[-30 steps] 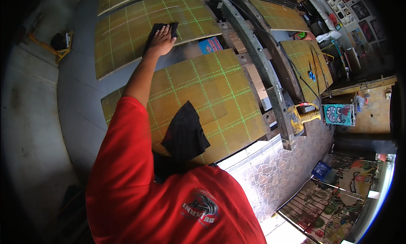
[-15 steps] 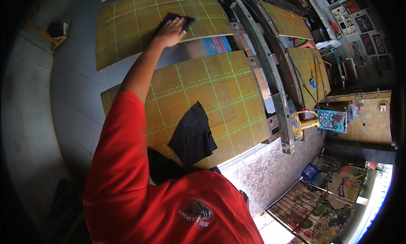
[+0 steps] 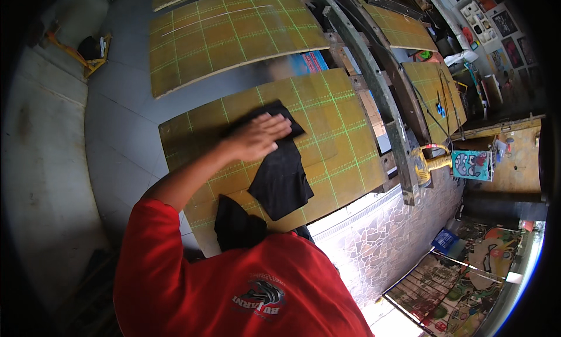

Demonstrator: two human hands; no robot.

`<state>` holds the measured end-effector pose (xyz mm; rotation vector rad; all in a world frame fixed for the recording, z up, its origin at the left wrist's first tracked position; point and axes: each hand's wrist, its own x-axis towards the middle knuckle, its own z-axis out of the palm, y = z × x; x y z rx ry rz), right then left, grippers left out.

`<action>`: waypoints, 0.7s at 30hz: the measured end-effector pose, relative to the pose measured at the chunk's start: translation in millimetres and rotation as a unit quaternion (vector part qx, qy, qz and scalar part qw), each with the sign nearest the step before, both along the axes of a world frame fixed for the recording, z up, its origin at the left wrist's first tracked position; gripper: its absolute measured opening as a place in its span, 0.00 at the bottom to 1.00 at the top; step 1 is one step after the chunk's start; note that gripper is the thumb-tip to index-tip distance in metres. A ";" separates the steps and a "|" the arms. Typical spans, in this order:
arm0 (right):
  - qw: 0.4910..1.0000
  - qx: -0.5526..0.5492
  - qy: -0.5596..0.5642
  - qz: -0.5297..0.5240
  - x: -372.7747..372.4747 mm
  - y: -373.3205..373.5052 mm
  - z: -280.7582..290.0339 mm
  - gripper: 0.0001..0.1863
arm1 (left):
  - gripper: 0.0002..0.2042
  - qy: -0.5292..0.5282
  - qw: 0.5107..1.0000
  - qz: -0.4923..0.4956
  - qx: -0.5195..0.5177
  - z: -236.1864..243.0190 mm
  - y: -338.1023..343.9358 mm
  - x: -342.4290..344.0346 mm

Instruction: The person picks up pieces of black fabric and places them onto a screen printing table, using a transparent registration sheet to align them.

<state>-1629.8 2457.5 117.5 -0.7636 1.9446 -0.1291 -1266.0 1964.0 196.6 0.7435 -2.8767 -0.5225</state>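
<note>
My left hand (image 3: 260, 137) reaches in from the left, palm down, over the nearest yellowish-brown board (image 3: 350, 156) with its green grid lines. Beneath its fingers is a folded black cloth (image 3: 285, 112), which it holds against the board. Just nearer to me, a second black cloth (image 3: 283, 188) lies creased on the same board, its upper end next to my hand. Another dark cloth-like thing (image 3: 234, 223) shows at the board's near edge, partly hidden by my red shirt. My right hand is out of sight.
A second gridded board (image 3: 234, 33) lies beyond a gap. A long dark beam (image 3: 374, 85) runs along the boards' right ends. Further right are a yellow heat-gun-like tool (image 3: 423, 164), a painted blue panel (image 3: 472, 164) and blue-handled scissors (image 3: 440, 109) on another board.
My left hand has come back from the farther board to the nearest one, bringing the folded black cloth along. The second black cloth still lies on the near board.
</note>
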 end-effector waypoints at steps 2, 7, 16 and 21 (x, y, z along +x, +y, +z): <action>1.000 -0.009 -0.006 -0.001 -8.9 3.6 -16.5 0.27 | 0.26 -0.024 0.993 0.108 -0.048 11.9 -23.3 35.2; 0.986 -0.038 -0.027 -0.162 -43.8 28.7 -96.2 0.26 | 0.28 -0.116 0.940 0.315 -0.059 2.3 -63.6 69.4; 0.882 -0.463 0.090 0.009 138.9 -136.9 106.9 0.32 | 0.28 -0.057 0.954 0.274 -0.110 -16.0 -49.1 79.6; 0.854 -0.485 0.088 0.163 278.8 -180.6 148.1 0.40 | 0.29 -0.036 0.981 0.170 -0.083 -11.4 -17.1 82.0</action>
